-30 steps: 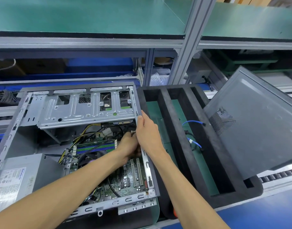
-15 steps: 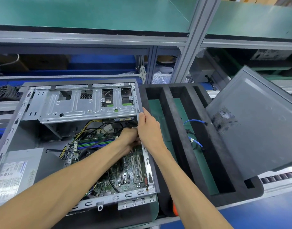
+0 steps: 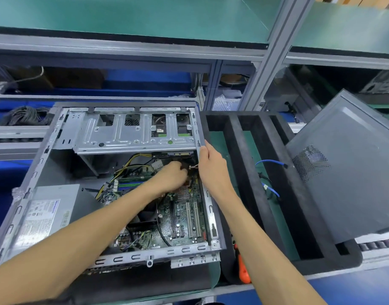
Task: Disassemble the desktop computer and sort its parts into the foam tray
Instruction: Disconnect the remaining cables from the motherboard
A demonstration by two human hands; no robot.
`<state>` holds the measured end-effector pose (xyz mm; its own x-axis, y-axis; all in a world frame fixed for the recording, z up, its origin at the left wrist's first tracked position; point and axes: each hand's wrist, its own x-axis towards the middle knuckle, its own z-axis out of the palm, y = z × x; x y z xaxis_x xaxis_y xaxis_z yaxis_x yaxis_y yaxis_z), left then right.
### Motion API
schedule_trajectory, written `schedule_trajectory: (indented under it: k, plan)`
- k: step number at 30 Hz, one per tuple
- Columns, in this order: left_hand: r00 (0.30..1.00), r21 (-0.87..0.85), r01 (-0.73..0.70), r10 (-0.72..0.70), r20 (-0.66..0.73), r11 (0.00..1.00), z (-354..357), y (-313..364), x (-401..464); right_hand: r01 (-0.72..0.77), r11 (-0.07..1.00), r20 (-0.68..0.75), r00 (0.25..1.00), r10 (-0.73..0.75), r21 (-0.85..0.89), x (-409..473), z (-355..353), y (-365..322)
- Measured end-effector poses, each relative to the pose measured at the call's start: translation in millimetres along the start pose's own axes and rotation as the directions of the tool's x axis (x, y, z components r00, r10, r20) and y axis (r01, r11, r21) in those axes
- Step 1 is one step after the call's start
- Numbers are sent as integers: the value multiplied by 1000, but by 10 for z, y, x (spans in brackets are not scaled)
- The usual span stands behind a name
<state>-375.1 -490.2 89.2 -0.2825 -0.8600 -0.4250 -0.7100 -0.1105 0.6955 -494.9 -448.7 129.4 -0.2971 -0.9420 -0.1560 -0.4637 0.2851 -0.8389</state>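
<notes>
The open desktop case lies on its side before me, with the motherboard, the power supply and the drive cage showing. My left hand reaches deep inside, fingers curled around a connector or cable near the board's upper right; what it holds is hidden. My right hand grips the case's right rim, thumb inside. The black foam tray stands right of the case, with blue cables in one slot.
The removed grey side panel leans on the tray's right side. An orange-handled tool lies between case and tray. A coil of black cables sits at the far left. Shelving and an aluminium post rise behind.
My left hand has shifted slightly left and up inside the case, exposing a small pale wire beside my right hand. The right hand stays on the rim.
</notes>
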Motion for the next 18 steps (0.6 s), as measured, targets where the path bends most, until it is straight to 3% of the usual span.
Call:
schedule_trajectory:
  k: [1, 2, 4, 7, 12, 16, 18]
  plan:
    - [994, 292, -85, 100, -36, 953, -59, -67, -23, 2, 1000, 0, 1000, -2, 4, -1, 1, -3]
    - [980, 525, -143, 195, -45, 839, -105, -147, -45, 6, 1000, -2, 1000, -6, 9, -3, 2, -2]
    - [971, 748, -194, 231, 56, 634, -186, -300, -72, 17, 1000, -13, 1000, -16, 17, -7, 1, 2]
    - [971, 780, -239, 166, 174, 578, -235, -437, -89, 25, 999, -23, 999, -24, 38, -8, -3, 10]
    - [936, 711, -295, 342, 82, 638, -213, -469, -135, 24, 999, -8, 1000, -24, 40, 6, 2, 27]
    - [963, 579, -251, 261, 68, 776, -347, -438, -152, 27, 999, 1, 1000, -27, 30, 3, 7, 26]
    - [958, 593, -239, 288, 12, 769, -374, -395, -182, 25, 999, -3, 1000, -25, 31, 5, 8, 25]
